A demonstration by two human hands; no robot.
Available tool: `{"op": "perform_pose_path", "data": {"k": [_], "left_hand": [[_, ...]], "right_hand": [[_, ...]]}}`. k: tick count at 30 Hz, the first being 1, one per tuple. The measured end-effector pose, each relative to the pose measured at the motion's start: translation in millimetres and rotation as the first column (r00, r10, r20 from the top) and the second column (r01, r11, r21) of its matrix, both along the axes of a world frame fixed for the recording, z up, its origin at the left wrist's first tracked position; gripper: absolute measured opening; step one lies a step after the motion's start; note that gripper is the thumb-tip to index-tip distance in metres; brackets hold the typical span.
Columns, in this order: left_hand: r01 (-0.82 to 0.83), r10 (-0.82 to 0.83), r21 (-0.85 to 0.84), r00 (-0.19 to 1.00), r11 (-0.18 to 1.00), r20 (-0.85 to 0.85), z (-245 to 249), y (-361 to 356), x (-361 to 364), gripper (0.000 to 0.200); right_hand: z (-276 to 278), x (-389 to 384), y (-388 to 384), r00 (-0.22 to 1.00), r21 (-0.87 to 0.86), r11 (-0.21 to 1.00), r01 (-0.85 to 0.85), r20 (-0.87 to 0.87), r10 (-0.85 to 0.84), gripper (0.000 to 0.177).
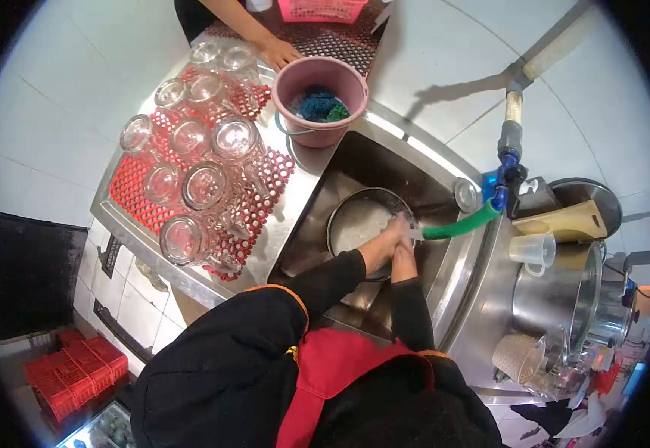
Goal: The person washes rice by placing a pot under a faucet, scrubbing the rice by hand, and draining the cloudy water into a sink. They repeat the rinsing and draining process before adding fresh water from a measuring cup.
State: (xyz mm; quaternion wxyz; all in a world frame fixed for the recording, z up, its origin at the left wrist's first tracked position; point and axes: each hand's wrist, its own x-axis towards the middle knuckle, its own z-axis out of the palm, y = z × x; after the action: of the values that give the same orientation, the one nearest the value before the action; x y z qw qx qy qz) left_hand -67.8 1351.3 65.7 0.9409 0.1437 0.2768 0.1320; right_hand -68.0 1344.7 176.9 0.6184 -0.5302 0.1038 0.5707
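My left hand (391,232) and my right hand (404,246) are pressed together over the sink, just below the end of a green hose (455,226). Pale, blurred water shows where the hose end meets them. Beneath them, a round dark-rimmed basin (331,231) holds cloudy, whitish water and stands in the steel sink (306,216). The hands overlap near the basin's right rim. Their fingers are blurred and partly hidden, so I cannot make out whether they hold anything.
Several upturned glass mugs (205,187) stand on a red perforated mat (134,183) at the left. A pink bucket (317,134) holds blue and green scrubbers, near another person's hand (278,54). A blue-handled tap (510,160), a plastic jug (532,250) and a large steel pot (552,295) are at the right.
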Motion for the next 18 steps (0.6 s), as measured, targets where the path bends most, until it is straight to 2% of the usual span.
{"op": "perform_pose_path", "data": {"k": [1, 2, 3, 4, 5, 6, 7, 8, 9, 10, 11, 12, 13, 15, 16, 17, 18], "left_hand": [[0.076, -0.081, -0.045, 0.989, 0.996, -0.121, 34.5, 3.8, -11.8, 0.051], [0.144, -0.165, -0.103, 0.958, 0.984, -0.236, 41.2, 5.3, -16.4, 0.052], [0.147, -0.167, -0.101, 0.958, 0.984, -0.232, 45.8, 12.1, -21.8, 0.052], [0.091, -0.123, -0.139, 0.962, 0.986, -0.245, 33.5, 20.9, -22.0, 0.053], [0.034, -0.079, -0.174, 0.963, 0.984, -0.258, 21.8, 26.3, -20.9, 0.054], [-0.091, 0.059, -0.162, 0.979, 0.983, -0.197, 50.1, 19.3, -31.3, 0.052], [-0.085, 0.053, -0.160, 0.980, 0.983, -0.193, 80.2, 13.7, -34.1, 0.052], [-0.079, 0.076, 0.001, 0.957, 0.997, -0.279, 108.6, 8.6, -38.4, 0.051], [-0.054, 0.109, 0.160, 0.927, 0.986, -0.359, 121.2, 3.2, -41.4, 0.050], [-0.133, 0.157, 0.141, 0.972, 0.981, -0.174, 75.6, -7.6, -25.3, 0.048], [-0.119, 0.142, 0.135, 0.973, 0.984, -0.180, 74.8, -12.2, -25.8, 0.048], [-0.057, 0.068, 0.080, 0.987, 0.995, -0.146, 80.8, -8.4, -27.9, 0.050], [0.006, -0.003, 0.021, 0.994, 1.000, -0.112, 80.7, -5.4, -30.2, 0.051], [-0.033, 0.035, 0.017, 0.985, 0.999, -0.167, 77.0, 10.9, -39.8, 0.055], [0.043, -0.037, 0.016, 0.953, 0.999, -0.302, 75.6, 23.7, -47.9, 0.056], [0.120, -0.100, 0.021, 0.901, 0.993, -0.422, 77.9, 36.0, -53.3, 0.058], [0.060, -0.035, 0.045, 0.905, 0.997, -0.423, 94.7, 36.3, -58.1, 0.058]], "right_hand": [[-7.1, 2.8, -0.5, 0.999, -0.022, 1.000, 0.015, 0.043, -0.014, 0.041], [-9.3, 2.7, -2.8, 0.996, -0.049, 0.998, 0.032, 0.087, -0.028, 0.041], [-11.8, 1.4, -8.3, 0.991, -0.077, 0.996, 0.053, 0.130, -0.043, 0.041], [-16.6, -4.6, -21.1, 0.977, 0.196, 0.981, -0.013, 0.211, -0.029, 0.043], [-20.4, -5.4, -21.9, 0.976, 0.200, 0.980, -0.008, 0.216, -0.036, 0.043], [-18.2, -9.5, -21.6, 0.986, 0.197, 0.980, -0.043, 0.168, 0.009, 0.045], [-15.5, -11.8, -23.3, 0.992, 0.194, 0.978, -0.077, 0.117, 0.055, 0.047], [-8.1, -8.7, -19.6, 0.999, 0.026, 0.999, -0.032, 0.044, 0.031, 0.047], [-16.5, 3.7, -14.2, 0.999, 0.026, 0.999, -0.022, 0.042, 0.021, 0.047], [-43.2, 24.6, -13.7, 0.995, -0.056, 0.997, -0.055, 0.083, 0.059, 0.047], [-83.5, 46.0, -17.4, 0.988, -0.140, 0.987, -0.084, 0.120, 0.101, 0.046], [-159.5, 63.3, -22.8, 0.978, 0.101, 0.995, 0.020, 0.204, -0.041, 0.036], [-107.9, 42.2, -24.8, 0.981, 0.082, 0.997, -0.006, 0.192, -0.010, 0.034], [26.2, -12.4, -26.2, 0.984, 0.044, 0.997, -0.060, 0.167, 0.052, 0.032], [32.0, -19.4, -30.2, 0.987, 0.033, 0.999, -0.033, 0.160, 0.028, 0.032], [38.0, -19.1, -30.6, 0.974, 0.064, 0.992, -0.105, 0.208, 0.089, 0.030], [41.5, -14.8, -31.1, 0.955, 0.092, 0.980, -0.177, 0.258, 0.148, 0.028]]}}
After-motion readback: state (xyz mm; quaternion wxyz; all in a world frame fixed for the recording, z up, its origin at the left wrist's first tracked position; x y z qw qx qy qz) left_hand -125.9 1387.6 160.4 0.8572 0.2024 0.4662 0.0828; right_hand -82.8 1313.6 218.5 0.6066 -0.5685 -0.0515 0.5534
